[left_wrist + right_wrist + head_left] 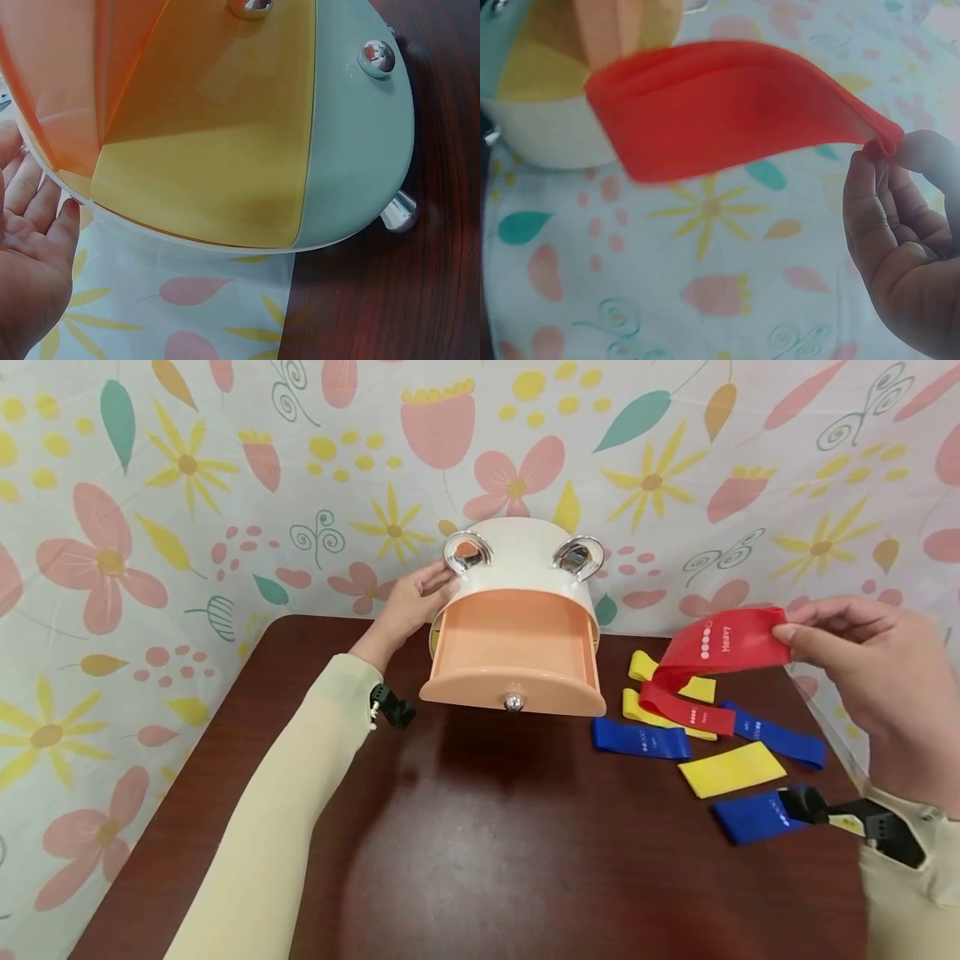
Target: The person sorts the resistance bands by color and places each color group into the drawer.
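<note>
In the head view a white frog-shaped drawer box with two chrome eyes stands at the table's back, its orange drawer pulled out. My left hand rests against the box's left side; its fingers lie relaxed along the white rim in the left wrist view. My right hand pinches one end of a red resistance band marked "Heavy", whose loop stretches out to the left, raised over the other bands. Another red band lies below it on the table.
Yellow bands and blue bands lie flat on the right side of the brown table. Below the orange drawer, the box has a yellow drawer and a green drawer. Flowered cloth hangs right behind the table.
</note>
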`<state>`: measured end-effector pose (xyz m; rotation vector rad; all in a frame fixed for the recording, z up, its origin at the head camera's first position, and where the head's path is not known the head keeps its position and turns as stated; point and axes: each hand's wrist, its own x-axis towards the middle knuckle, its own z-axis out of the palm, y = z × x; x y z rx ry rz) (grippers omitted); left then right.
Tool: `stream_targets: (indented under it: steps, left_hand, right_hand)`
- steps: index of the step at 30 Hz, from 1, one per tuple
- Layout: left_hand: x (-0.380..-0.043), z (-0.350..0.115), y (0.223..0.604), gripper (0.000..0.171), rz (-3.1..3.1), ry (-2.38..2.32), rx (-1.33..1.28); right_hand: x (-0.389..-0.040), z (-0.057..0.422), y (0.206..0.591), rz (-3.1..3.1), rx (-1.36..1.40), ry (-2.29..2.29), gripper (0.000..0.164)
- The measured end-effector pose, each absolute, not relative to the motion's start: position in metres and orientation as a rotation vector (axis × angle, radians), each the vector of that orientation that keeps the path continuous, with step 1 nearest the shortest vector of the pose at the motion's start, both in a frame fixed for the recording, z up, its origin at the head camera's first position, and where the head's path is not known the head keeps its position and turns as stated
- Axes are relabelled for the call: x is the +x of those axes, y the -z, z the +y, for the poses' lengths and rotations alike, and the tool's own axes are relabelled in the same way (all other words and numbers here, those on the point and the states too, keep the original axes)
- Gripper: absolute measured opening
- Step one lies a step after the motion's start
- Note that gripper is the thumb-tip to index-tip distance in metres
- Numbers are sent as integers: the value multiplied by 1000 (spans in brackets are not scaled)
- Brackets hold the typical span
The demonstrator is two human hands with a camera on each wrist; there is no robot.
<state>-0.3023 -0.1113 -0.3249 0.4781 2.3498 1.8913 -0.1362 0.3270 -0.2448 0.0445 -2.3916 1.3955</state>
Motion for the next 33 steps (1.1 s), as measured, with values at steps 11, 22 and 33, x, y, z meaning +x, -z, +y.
stream_targets:
  steps: [11, 22, 33]
  left_hand:
    - [-301, -109, 325, 60, 2335, -1912, 495]
    - [-302, -108, 326, 61, 2325, -1903, 494]
    - [-303, -108, 323, 61, 2345, -1883, 472]
  right_hand:
    - [-148, 299, 215, -2301, 102, -1521, 21]
    - [-158, 265, 202, -2269, 167, -1727, 11]
    - [-179, 221, 204, -2069, 419, -1991, 6]
